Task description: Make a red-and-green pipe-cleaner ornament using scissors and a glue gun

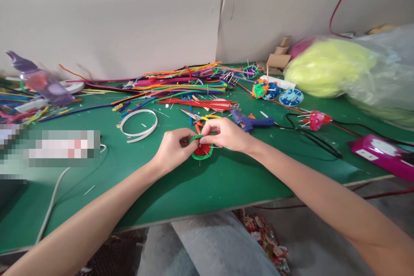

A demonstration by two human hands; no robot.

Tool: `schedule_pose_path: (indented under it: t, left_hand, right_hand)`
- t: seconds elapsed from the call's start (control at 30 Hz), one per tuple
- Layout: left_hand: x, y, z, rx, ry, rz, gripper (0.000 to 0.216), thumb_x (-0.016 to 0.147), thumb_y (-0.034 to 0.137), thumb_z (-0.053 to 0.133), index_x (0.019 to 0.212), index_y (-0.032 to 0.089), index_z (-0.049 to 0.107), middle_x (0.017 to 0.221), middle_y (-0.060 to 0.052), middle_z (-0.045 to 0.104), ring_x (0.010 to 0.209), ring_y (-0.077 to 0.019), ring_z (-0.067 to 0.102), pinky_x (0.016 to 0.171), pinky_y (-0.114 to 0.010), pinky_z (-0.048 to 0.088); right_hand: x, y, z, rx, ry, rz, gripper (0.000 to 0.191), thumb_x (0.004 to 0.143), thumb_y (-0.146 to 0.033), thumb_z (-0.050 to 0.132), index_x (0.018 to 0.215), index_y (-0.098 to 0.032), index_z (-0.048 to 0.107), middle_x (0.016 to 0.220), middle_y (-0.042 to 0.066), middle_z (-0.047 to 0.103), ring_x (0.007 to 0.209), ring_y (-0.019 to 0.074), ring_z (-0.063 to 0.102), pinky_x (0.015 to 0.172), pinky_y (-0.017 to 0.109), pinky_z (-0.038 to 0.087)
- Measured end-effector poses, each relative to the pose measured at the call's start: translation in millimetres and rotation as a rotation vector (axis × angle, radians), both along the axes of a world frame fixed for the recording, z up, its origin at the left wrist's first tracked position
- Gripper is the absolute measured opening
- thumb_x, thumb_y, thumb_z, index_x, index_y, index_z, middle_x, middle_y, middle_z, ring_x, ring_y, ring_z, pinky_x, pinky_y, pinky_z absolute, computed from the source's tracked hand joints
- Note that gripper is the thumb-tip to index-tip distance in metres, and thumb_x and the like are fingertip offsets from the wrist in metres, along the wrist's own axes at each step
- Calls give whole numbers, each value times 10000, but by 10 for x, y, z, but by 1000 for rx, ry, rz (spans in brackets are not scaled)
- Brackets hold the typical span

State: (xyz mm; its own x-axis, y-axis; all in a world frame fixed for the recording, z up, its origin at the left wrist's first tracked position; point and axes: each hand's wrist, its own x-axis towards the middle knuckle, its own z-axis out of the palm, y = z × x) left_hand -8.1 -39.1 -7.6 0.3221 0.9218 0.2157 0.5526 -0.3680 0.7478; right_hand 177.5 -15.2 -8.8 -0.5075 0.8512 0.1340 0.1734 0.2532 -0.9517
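Between my hands is a small round craft piece (203, 150), red inside with a green pipe-cleaner rim and thin white sticks poking out. My left hand (173, 148) pinches its left edge between thumb and fingers. Over its upper right part, my right hand (223, 136) has thumb and fingertips pressed together; whatever they hold is hidden or too small to name. Just beyond my hands lie scissors (207, 117) with yellow handles. A blue glue gun (250, 120) rests to the right of them.
Bundled pipe cleaners (187, 88) lie along the back. A coiled white strip (155, 123) sits left. Finished-looking round pieces (291, 97), a red spiked piece (318, 120), a magenta power strip (381, 155) and plastic bags (333, 67) are right. A purple bottle (48, 86) leans far left.
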Motion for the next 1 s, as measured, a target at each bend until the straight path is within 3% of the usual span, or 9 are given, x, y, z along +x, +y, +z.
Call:
schedule_pose_path:
  t: [0.5, 1.0]
  left_hand:
    - [12, -4, 0, 5, -28, -1, 150, 740, 262, 561, 698, 152, 653, 634, -1, 625, 580, -113, 516, 536, -224, 402]
    - [13, 3, 2, -16, -48, 8, 136, 725, 264, 564, 696, 157, 643, 608, 15, 605, 568, -110, 513, 533, -219, 409]
  right_hand:
    - [-18, -19, -46, 188, -82, -75, 114, 750, -170, 676, 689, -159, 580, 715, 10, 632, 686, 140, 592, 665, 292, 474]
    - [-34, -41, -16, 254, -108, -93, 100, 765, -159, 657, 697, -157, 584, 740, 14, 634, 700, 136, 589, 661, 287, 470]
